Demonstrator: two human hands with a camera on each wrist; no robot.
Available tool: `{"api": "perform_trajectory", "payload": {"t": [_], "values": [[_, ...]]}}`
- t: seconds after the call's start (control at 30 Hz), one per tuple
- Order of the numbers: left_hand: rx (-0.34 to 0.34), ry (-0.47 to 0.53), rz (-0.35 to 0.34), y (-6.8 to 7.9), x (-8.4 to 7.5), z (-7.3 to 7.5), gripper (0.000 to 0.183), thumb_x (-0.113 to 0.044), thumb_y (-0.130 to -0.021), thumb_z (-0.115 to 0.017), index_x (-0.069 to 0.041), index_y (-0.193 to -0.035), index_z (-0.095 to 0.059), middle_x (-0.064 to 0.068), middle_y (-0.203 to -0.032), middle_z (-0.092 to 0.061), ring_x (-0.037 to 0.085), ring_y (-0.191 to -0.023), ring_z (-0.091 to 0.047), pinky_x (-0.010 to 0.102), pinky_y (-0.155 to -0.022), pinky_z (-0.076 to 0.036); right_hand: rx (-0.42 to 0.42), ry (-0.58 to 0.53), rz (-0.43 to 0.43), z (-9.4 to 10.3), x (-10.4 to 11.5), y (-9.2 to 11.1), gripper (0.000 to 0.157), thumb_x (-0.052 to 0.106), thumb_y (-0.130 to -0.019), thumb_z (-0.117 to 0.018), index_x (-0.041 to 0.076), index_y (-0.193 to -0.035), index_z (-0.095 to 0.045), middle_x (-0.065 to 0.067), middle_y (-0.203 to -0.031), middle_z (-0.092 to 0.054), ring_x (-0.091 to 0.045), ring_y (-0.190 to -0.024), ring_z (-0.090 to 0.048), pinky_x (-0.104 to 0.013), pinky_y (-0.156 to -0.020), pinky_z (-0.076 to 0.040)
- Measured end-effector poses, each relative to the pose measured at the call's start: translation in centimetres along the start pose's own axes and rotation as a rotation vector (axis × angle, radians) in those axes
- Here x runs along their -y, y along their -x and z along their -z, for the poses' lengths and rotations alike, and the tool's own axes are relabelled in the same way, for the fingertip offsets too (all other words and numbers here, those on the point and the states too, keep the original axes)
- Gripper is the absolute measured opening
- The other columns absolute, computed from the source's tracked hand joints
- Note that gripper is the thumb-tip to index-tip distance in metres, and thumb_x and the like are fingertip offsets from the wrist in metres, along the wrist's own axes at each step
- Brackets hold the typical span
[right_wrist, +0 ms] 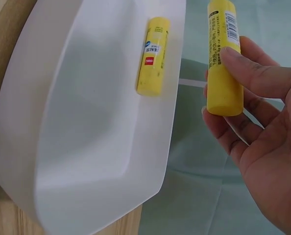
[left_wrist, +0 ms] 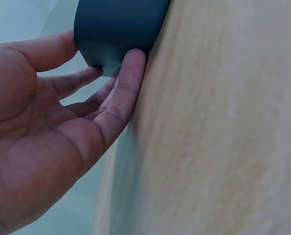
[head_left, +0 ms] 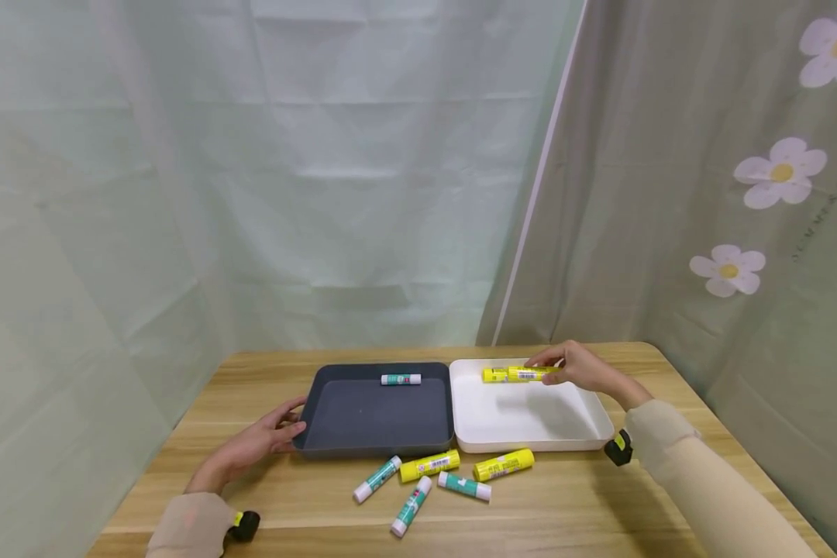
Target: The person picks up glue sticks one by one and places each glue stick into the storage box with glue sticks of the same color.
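Observation:
My right hand [head_left: 577, 367] pinches a yellow glue stick [right_wrist: 225, 63] between thumb and fingers, above the far side of the white tray [head_left: 530, 446]. Another yellow glue stick [right_wrist: 154, 56] lies inside that tray, along its far wall. To the left, the dark grey tray [head_left: 377, 448] carries a green glue stick with white ends [head_left: 401, 380] near its far edge. My left hand [left_wrist: 62, 117] touches the dark tray's left side; its thumb meets the rim and its extended fingers press the outer wall close to the tabletop.
In front of the trays, two yellow glue sticks, one left [head_left: 430, 466] and one right [head_left: 504, 465], lie on the wooden table [head_left: 530, 519]. Several green-and-white glue sticks [head_left: 411, 506] lie around them. Curtains [head_left: 363, 194] hang behind the table and at both sides.

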State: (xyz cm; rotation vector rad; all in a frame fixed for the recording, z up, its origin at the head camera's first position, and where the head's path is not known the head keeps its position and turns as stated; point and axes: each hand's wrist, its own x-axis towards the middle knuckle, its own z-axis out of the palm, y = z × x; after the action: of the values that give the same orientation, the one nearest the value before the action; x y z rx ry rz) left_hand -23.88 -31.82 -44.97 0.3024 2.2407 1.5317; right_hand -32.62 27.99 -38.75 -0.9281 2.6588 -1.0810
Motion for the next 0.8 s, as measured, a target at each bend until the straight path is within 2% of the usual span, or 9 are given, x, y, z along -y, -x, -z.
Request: {"api": "perform_trajectory", "payload": {"t": [0.13,0.27,0.53,0.8], "values": [[0.002,0.001,-0.005,-0.1,0.0,0.0,0.071,-0.025,-0.113,-0.047,0.001,-0.166,-0.006,0.038,-0.156,-0.019,0.056,-0.142,-0.034,0.058,-0.110,-0.045,0.006,0.005,-0.014,0.1,-0.3,-0.4,0.028,0.000,-0.092,-0.077,0.001,-0.120,-0.077,-0.018,-0.122,-0.073,-0.026,-0.102,-0.068,-0.029,-0.080,-0.057],[-0.009,-0.003,-0.005,-0.2,-0.1,-0.1,0.071,-0.024,-0.113,-0.047,0.002,-0.165,-0.007,0.038,-0.155,-0.020,0.055,-0.141,-0.035,0.057,-0.109,-0.046,0.019,0.001,-0.009,0.1,-0.3,-0.9,0.028,-0.001,-0.091,-0.077,0.001,-0.120,-0.077,-0.018,-0.122,-0.073,-0.029,-0.105,-0.068,-0.030,-0.083,-0.058],[-0.010,0.005,0.002,-0.2,-0.1,-0.2,0.071,-0.023,-0.113,-0.048,0.003,-0.165,-0.007,0.038,-0.155,-0.020,0.054,-0.141,-0.037,0.053,-0.107,-0.049,0.057,0.035,0.030,-0.2,-0.6,-2.4,0.028,-0.005,-0.089,-0.077,-0.001,-0.117,-0.078,-0.017,-0.118,-0.075,-0.029,-0.105,-0.068,-0.041,-0.091,-0.058],[-0.040,0.018,0.004,-0.2,0.0,-0.2,0.072,-0.022,-0.112,-0.051,0.004,-0.164,-0.010,0.038,-0.153,-0.024,0.045,-0.133,-0.047,0.050,-0.104,-0.052,0.061,0.045,-0.018,-0.9,0.1,-4.1,0.029,-0.009,-0.086,-0.077,0.000,-0.114,-0.079,-0.014,-0.112,-0.076,-0.018,-0.094,-0.064,-0.032,-0.083,-0.055]]}}
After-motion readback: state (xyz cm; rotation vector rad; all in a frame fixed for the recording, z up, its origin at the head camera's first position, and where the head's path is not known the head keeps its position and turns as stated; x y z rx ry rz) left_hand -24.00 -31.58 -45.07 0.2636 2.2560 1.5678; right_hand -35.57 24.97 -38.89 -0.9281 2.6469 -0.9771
